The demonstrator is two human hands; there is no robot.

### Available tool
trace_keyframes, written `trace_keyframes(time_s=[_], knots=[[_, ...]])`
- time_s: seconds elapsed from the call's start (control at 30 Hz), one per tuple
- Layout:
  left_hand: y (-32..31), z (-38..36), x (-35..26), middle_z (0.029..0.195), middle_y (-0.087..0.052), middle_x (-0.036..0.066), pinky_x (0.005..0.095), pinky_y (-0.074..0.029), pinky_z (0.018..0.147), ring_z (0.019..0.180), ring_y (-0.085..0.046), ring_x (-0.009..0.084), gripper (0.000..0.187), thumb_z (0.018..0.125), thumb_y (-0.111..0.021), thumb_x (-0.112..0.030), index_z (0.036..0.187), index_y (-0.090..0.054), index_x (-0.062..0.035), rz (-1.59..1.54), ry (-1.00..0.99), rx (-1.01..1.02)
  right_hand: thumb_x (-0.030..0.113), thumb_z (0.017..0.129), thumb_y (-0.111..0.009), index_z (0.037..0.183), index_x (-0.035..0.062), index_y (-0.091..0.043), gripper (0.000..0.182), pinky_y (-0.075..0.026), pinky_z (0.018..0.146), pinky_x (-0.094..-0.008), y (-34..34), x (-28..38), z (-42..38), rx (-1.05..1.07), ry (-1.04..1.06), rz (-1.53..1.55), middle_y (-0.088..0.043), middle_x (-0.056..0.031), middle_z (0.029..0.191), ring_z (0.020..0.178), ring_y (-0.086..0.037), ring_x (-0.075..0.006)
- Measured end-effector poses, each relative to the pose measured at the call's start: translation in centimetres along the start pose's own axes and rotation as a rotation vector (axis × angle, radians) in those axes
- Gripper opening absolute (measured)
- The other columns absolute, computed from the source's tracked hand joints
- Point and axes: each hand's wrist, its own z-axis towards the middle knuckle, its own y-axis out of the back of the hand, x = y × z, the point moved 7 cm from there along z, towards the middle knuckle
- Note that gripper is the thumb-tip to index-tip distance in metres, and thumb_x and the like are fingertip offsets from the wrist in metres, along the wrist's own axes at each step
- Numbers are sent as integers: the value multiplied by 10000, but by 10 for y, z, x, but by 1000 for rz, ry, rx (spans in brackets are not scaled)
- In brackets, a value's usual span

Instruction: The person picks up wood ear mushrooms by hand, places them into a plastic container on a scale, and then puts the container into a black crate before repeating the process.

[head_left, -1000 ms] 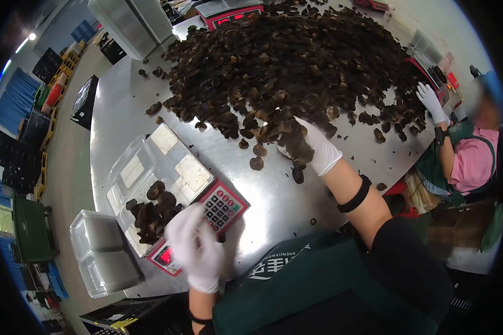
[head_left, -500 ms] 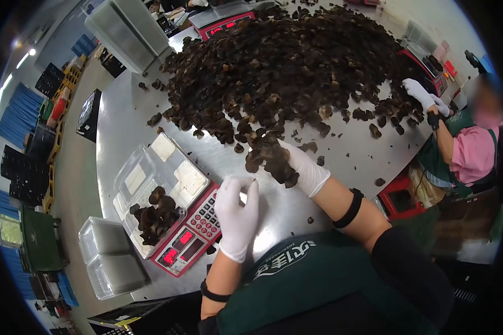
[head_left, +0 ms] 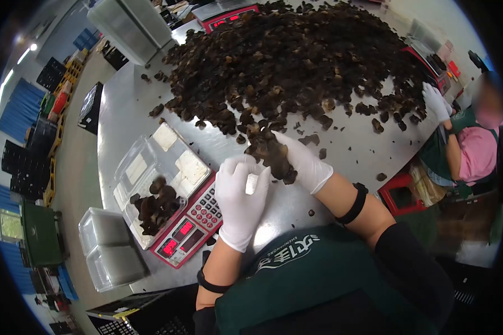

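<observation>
Gloved in white, my right hand [head_left: 304, 162] is closed round a clump of dark wood ear fungus [head_left: 270, 153] above the metal table. My left hand [head_left: 241, 195] is beside the clump, its fingers curled with the thumb near the fingertips; whether it pinches anything is too small to tell. Left of it a red and white scale [head_left: 187, 237] with lit red digits carries an open clear plastic box [head_left: 137, 173], in which more dark fungus pieces [head_left: 156, 206] lie. Beyond my hands spreads a large pile of fungus [head_left: 285, 61].
Stacked clear boxes [head_left: 110, 248] stand at the table's left edge, and tall stacked containers [head_left: 129, 28] at the back left. A second scale [head_left: 229, 18] is behind the pile. At the right a co-worker's gloved hands [head_left: 437, 103] are near another scale [head_left: 439, 78]. A red stool [head_left: 399, 195] is below.
My left hand has moved up and right, closer to the clump in my right hand. The co-worker's hands have shifted right.
</observation>
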Motion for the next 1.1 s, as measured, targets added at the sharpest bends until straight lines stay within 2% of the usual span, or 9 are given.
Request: trace_keyframes(time_s=[0.17, 0.27, 0.4, 0.57, 0.63, 0.7, 0.83, 0.97, 1.1], knots=[[-4, -8, 15, 883, -582, 65, 270, -455, 596, 655, -522, 142, 175, 766, -777, -3, 898, -669, -46, 108, 172, 78, 276, 1030, -526, 1080, 43, -672, 280, -564, 669, -274, -14, -19, -2, 41, -6, -97, -707, -61, 992, 818, -682, -135], [-2, -21, 35, 879, -568, 16, 225, -408, 576, 633, -484, 71, 96, 810, -767, -18, 833, -676, -38, -144, 352, 72, 215, 1014, -542, 1058, 4, -690, 262, -558, 644, -263, -16, -14, -2, 7, 100, -206, -715, -78, 964, 775, -690, -153], [1, -32, 55, 863, -554, -9, 201, -388, 589, 649, -473, 40, 80, 832, -755, -13, 836, -676, -20, -309, 530, 39, 275, 1025, -532, 1061, 47, -675, 271, -543, 736, -244, -12, -23, 5, -31, -14, -206, -698, -50, 948, 798, -673, -123], [-4, -31, 45, 851, -561, -10, 197, -385, 584, 634, -474, 37, 92, 852, -745, -30, 891, -662, -24, -171, 416, 38, 276, 1028, -521, 1051, 59, -674, 266, -529, 707, -244, -13, -27, 3, 1, 50, -265, -692, -41, 946, 791, -650, -109], [-6, -34, 46, 839, -564, -17, 194, -383, 583, 629, -475, 36, 99, 865, -740, -36, 919, -658, -29, -114, 366, 38, 265, 993, -581, 994, 35, -677, 250, -526, 564, -281, -12, -23, 4, 1, 139, -272, -693, -51, 868, 668, -657, -136], [-13, -50, 71, 812, -577, -30, 188, -378, 578, 620, -484, 37, 110, 894, -721, -43, 980, -652, -47, -469, 668, -1, 270, 998, -566, 998, 45, -682, 253, -524, 562, -275, -5, -24, 5, -75, 74, -209, -695, -47, 854, 654, -652, -132], [-14, -55, 71, 848, -665, 4, 186, -394, 613, 674, -521, 37, 66, 961, -656, -112, 985, -643, -51, -799, 920, -52, 290, 1016, -511, 1016, 77, -688, 278, -520, 549, -254, 7, -23, 3, -71, -56, -88, -704, -42, 824, 618, -637, -117], [-10, -60, 72, 935, -692, 72, 202, -458, 679, 740, -608, 78, 59, 966, -616, -29, 1016, -584, -30, -830, 975, -2, 315, 1045, -459, 1043, 77, -666, 315, -517, 515, -247, 2, -22, 5, -23, -81, 8, -706, -45, 869, 596, -622, -108], [10, -77, 63, 926, -681, 150, 301, -554, 706, 748, -658, 142, 58, 964, -579, 22, 1009, -547, 3, -850, 954, -35, 321, 1053, -450, 1066, 65, -657, 330, -526, 528, -246, 7, -24, 25, 41, -69, -19, -709, -53, 905, 609, -628, -115]])
